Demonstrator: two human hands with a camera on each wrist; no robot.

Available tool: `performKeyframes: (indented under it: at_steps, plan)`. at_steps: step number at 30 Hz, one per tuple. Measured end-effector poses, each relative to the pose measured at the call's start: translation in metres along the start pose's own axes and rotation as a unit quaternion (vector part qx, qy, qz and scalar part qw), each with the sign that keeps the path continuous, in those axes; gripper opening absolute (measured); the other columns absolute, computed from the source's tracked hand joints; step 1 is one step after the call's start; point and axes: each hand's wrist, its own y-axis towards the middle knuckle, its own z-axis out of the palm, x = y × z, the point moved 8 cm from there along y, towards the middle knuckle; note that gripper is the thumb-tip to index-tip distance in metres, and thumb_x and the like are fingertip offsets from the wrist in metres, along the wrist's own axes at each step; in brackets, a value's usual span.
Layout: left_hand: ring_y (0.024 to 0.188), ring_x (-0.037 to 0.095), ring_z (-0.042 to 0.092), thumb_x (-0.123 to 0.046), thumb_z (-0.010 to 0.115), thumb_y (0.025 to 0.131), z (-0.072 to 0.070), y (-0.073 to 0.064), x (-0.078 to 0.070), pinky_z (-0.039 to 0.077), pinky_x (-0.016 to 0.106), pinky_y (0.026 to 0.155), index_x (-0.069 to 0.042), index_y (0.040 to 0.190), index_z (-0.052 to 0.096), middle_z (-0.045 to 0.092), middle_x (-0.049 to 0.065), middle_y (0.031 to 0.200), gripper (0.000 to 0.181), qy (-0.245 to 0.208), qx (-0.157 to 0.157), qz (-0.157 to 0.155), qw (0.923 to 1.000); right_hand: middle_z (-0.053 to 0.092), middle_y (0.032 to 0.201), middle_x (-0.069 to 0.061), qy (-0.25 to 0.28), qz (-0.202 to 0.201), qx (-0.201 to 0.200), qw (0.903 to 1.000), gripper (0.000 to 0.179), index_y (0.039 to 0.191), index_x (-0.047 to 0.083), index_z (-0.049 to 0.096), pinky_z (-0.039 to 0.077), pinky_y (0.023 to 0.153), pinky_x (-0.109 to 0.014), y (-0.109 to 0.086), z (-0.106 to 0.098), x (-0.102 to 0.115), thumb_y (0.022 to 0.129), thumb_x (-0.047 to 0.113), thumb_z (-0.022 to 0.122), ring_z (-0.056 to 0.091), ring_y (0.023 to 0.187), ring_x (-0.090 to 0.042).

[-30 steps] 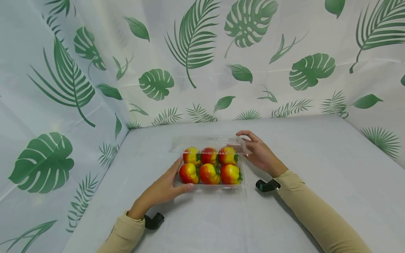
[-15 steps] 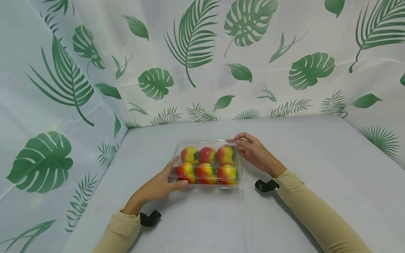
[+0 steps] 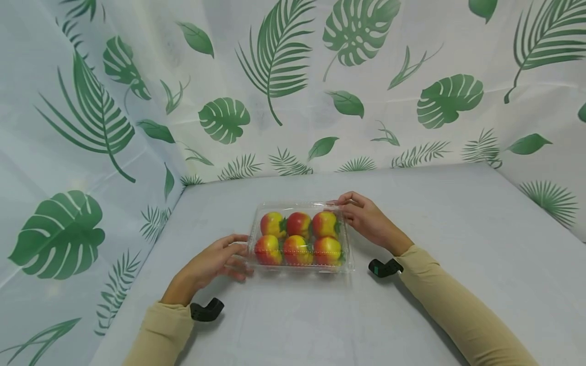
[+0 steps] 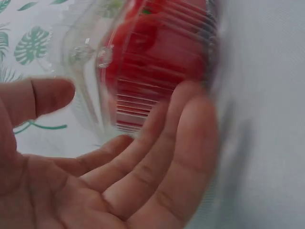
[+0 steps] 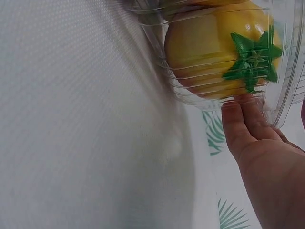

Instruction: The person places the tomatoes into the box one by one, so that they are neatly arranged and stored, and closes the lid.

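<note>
A clear plastic clamshell container (image 3: 299,269) sits on the table with its lid (image 3: 298,206) lying down over the fruit. Inside, two rows of glossy red-and-yellow fruits (image 3: 297,249) show through the plastic; one fruit (image 5: 200,52) bears a green star-shaped cap. My left hand (image 3: 215,264) is at the container's left side, fingers spread and loosely bent, palm facing it; in the left wrist view its fingertips (image 4: 190,102) overlap the ribbed wall. At the far right corner, my right hand (image 3: 368,221) touches the container with extended fingers (image 5: 233,119).
A white table (image 3: 311,320) runs back to a white curtain (image 3: 293,137) printed with green leaves, which also hangs along both sides. Black wrist cameras (image 3: 207,310) sit at the cuffs of the beige sleeves (image 3: 157,330).
The lid has come down from raised at the back to lying over the fruits. My left hand has drawn back leftward from the container's front left. My right hand has hardly moved.
</note>
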Motion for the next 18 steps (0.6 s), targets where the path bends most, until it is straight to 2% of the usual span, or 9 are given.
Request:
performKeyframes:
  at_steps: [3,7,10,14,18]
  plan:
    - [0.095,0.034,0.077,-0.027,0.055,0.112,0.004,-0.003,0.001,0.065,0.042,0.075,0.008,0.148,0.042,0.07,0.02,0.117,0.053,0.004,0.029,-0.017,0.9994,0.052,0.141,-0.014,0.0,-0.002,0.0,1.0,0.008,0.119,0.005,0.051,0.052,0.1,-0.024,0.0,0.0,0.0,0.112,0.006,0.046,0.055,0.125,-0.021]
    - [0.087,0.029,0.076,-0.028,0.053,0.111,0.008,-0.008,0.001,0.064,0.037,0.066,0.006,0.127,0.052,0.074,0.017,0.1,0.037,0.024,0.058,-0.035,0.9974,0.053,0.141,-0.014,0.001,-0.002,-0.004,1.0,0.008,0.119,0.005,0.051,0.053,0.099,-0.024,-0.001,0.0,0.001,0.112,0.006,0.047,0.056,0.124,-0.02]
    - [0.081,0.026,0.076,-0.023,0.05,0.109,0.012,-0.011,0.003,0.062,0.033,0.061,0.007,0.118,0.06,0.076,0.017,0.091,0.033,0.029,0.082,-0.048,0.9951,0.054,0.14,-0.014,0.002,-0.002,-0.006,1.0,0.008,0.119,0.005,0.052,0.053,0.099,-0.024,-0.002,0.0,0.001,0.112,0.006,0.048,0.056,0.123,-0.019]
    - [0.077,0.025,0.077,-0.019,0.051,0.106,0.019,-0.012,0.004,0.061,0.03,0.056,0.01,0.107,0.066,0.077,0.017,0.085,0.033,0.018,0.111,-0.055,0.9921,0.053,0.138,-0.015,0.002,-0.005,-0.005,1.0,0.009,0.119,0.004,0.052,0.052,0.1,-0.024,-0.002,0.0,0.001,0.112,0.006,0.049,0.056,0.122,-0.021]
    - [0.079,0.024,0.077,-0.018,0.052,0.109,0.025,-0.011,0.003,0.061,0.03,0.056,0.006,0.1,0.066,0.077,0.016,0.085,0.029,0.002,0.129,-0.046,0.9906,0.052,0.137,-0.015,-0.001,-0.006,-0.004,1.0,0.009,0.12,0.004,0.052,0.052,0.101,-0.024,-0.002,0.0,0.002,0.112,0.007,0.05,0.056,0.122,-0.02]
